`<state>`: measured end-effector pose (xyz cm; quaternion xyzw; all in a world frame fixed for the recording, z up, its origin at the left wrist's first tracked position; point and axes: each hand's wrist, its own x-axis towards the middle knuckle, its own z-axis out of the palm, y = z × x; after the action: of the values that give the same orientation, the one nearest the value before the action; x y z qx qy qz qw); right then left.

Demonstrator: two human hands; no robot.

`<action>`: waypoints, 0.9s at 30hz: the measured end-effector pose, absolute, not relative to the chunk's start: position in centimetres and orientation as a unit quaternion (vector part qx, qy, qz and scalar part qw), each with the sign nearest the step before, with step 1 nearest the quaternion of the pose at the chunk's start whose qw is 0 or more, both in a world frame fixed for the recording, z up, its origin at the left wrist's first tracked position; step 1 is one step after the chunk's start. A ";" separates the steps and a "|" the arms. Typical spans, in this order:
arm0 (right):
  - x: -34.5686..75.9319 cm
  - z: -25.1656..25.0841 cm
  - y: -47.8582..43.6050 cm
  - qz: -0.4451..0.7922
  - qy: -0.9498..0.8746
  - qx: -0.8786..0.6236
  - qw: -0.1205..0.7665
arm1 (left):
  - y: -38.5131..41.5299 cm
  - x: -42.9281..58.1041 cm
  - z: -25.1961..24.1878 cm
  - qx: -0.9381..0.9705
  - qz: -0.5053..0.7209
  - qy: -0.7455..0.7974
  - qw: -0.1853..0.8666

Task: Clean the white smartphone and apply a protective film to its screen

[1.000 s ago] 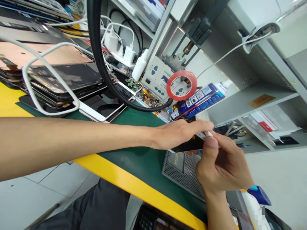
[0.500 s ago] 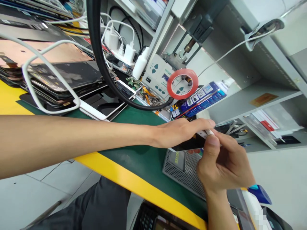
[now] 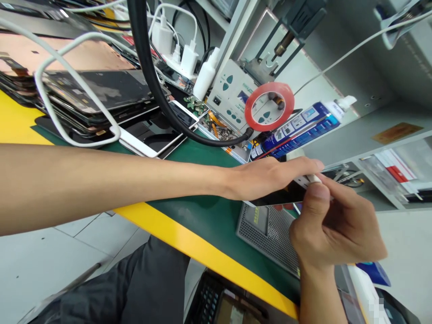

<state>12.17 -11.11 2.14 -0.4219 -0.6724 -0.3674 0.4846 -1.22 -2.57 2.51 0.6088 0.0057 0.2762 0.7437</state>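
Pinching small white piece (image 3: 313, 179) at right end of phone (image 3: 281, 196) — right hand (image 3: 347, 227); left hand (image 3: 266, 177) still clasping phone, near grey mesh box (image 3: 278, 236). View shifted slightly (grips unchanged) — work seems held at same point.

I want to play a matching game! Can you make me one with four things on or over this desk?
1. phone-like device
2. tape roll
3. spray can
4. desk mat

A. mostly blue
B. green
C. held in the left hand
D. a red ring

Right pairs: 1-C, 2-D, 3-A, 4-B
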 end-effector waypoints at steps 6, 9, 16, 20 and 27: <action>12.1 2.2 -11.0 -0.371 -0.669 -0.421 0.487 | -2.1 -0.9 2.0 0.654 0.315 -0.007 0.688; 12.1 2.2 -11.1 -0.369 -0.669 -0.424 0.486 | -2.1 -0.8 1.9 0.656 0.316 -0.009 0.685; 12.2 2.2 -11.2 -0.368 -0.672 -0.424 0.483 | -2.2 -0.9 2.1 0.651 0.321 -0.002 0.687; 12.2 2.1 -11.1 -0.372 -0.670 -0.422 0.485 | -2.2 -0.9 2.1 0.656 0.309 0.008 0.689; 12.1 2.2 -11.0 -0.377 -0.668 -0.423 0.482 | -1.8 -1.0 1.9 0.708 0.317 -0.017 0.631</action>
<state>12.14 -10.99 2.19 -0.4226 -0.6684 -0.3774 0.4819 -1.03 -1.84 1.91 0.7077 -0.0170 0.3174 0.6310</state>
